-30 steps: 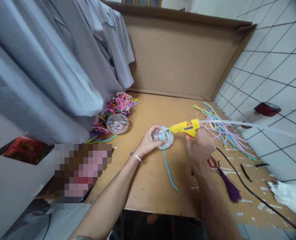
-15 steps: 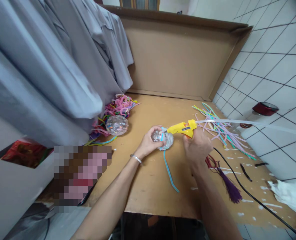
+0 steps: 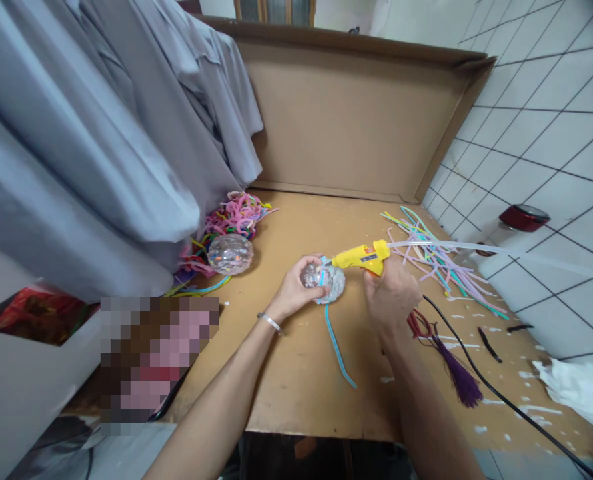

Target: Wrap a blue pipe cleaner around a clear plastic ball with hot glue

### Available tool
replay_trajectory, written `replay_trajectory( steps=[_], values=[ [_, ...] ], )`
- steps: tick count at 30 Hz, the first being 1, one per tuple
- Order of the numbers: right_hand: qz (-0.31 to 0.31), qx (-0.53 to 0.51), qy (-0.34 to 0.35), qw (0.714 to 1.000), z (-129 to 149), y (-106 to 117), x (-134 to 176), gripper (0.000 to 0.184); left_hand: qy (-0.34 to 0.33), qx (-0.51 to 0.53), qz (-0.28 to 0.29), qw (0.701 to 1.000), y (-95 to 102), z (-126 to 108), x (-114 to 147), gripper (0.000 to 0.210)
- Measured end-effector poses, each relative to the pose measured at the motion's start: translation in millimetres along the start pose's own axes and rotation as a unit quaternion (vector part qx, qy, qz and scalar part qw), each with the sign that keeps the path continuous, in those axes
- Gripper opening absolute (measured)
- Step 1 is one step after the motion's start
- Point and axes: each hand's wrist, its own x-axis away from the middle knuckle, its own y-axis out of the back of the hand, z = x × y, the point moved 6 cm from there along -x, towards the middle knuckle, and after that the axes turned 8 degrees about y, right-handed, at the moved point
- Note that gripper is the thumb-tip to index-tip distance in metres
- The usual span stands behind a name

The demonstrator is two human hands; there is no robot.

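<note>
My left hand grips a clear round ball from its left side, thumb and fingers curled round it. Grey-white fuzzy strips cover the ball's right part, and a light blue pipe cleaner trails from it toward the table's front edge. In my right hand is a yellow hot glue gun, fingers wrapped round its handle. Its nozzle points left and meets the upper part of the ball; exact contact is too small to tell. A long translucent glue stick sticks out behind the gun.
Left lie a second clear ball and a heap of coloured pipe cleaners. More pipe cleaners lie right, near a red-lidded jar. A purple tassel, black cord and white tissue are closer. Cardboard stands behind.
The whole view has shifted slightly. Both hands keep their grips, and the glue gun's nozzle stays at the top of the ball.
</note>
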Motion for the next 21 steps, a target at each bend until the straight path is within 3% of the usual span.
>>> replay_trajectory(
  steps=[13, 21],
  values=[
    [-0.014, 0.014, 0.006, 1.000, 1.2, -0.9, -0.1, 0.004, -0.002, -0.008, -0.003, 1.000, 0.0, -1.1, 1.3, 0.047],
    [0.009, -0.001, 0.010, 1.000, 1.0, -2.9, 1.3, 0.007, 0.000, -0.009, -0.004, 1.000, 0.2, -1.1, 1.8, 0.048]
  ],
)
